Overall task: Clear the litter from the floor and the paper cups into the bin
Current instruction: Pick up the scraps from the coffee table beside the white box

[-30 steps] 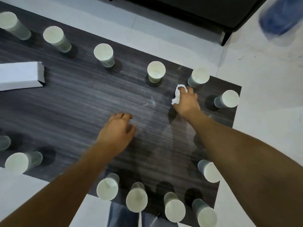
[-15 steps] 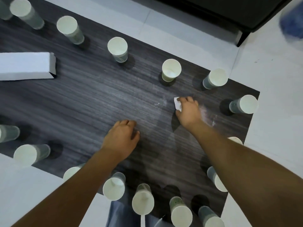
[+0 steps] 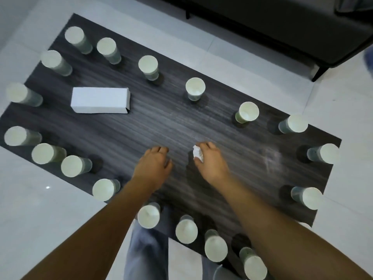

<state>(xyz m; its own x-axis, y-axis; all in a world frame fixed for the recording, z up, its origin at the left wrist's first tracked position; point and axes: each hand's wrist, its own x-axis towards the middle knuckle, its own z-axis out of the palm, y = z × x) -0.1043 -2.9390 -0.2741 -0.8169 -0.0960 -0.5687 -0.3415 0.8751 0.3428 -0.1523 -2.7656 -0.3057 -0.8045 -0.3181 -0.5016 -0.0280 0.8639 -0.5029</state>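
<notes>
The person is leaning over a low dark wood-grain table (image 3: 141,128) standing on a pale tiled floor (image 3: 30,209). The right hand (image 3: 210,160) is hovering over the middle of the table, its fingers (image 3: 203,146) curling around a small crumpled white paper wad (image 3: 197,152) and gripping it; whether the wad is touching the table cannot be told. Just beside it, the left hand (image 3: 154,163) is sitting palm down over the table with its fingers (image 3: 161,149) bent loosely and holding nothing. Many paper cups are standing upright in a ring around the table's edges, among them a cup at the far side (image 3: 195,87), another to its right (image 3: 247,112) and one at the near edge (image 3: 148,216). A white rectangular box (image 3: 100,100) is lying flat on the left part of the table, well apart from both hands. A dark sofa (image 3: 282,27) is showing beyond the table. The person's blue-trousered legs (image 3: 147,251) are showing below the near edge.
</notes>
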